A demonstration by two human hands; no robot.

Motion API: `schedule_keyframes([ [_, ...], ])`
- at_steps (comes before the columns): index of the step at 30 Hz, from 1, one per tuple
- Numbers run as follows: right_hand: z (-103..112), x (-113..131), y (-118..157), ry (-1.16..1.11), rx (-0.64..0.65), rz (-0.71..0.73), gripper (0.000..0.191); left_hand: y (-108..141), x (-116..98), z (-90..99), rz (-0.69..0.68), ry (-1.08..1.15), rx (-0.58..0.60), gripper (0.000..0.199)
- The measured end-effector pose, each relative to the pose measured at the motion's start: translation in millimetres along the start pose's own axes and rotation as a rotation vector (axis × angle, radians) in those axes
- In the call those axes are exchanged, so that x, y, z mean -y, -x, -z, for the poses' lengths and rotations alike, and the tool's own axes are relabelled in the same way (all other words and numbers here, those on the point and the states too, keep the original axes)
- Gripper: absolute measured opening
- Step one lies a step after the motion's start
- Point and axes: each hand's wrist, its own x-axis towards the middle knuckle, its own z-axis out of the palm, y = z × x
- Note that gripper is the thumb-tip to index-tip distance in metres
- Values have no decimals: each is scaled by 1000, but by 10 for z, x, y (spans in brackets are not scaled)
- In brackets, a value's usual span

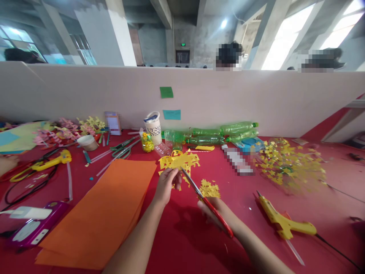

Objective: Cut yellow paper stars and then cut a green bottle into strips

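Note:
Between the thumb and fingers of my left hand (168,183) is a piece of yellow paper (178,161), its edges ragged from cutting. My right hand (212,209) is closed around red-handled scissors (213,210), whose blades point up and left with the tips at the paper by my left fingers. Just beyond the right hand lies a small heap of yellow paper stars (209,188). More yellow scraps are spread on the table under and behind the left hand. How far the blades are parted is hard to make out.
Orange paper sheets (114,201) lie left of my arms. At the right rest a yellow glue gun (285,219) and a star-covered cluster (285,161). Green plastic bottles (209,136), a white cup (153,127) and a yellow cutter (205,148) are along the back partition.

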Motion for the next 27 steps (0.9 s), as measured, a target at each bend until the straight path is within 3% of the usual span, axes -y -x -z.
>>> schedule_keyframes([
  [7,27,23,26,6,50,-20,51,-10,41,18,-12,-18,-15,27],
  [27,6,8,20,-7,39,-62,57,-22,38,25,2,-43,-39,28],
])
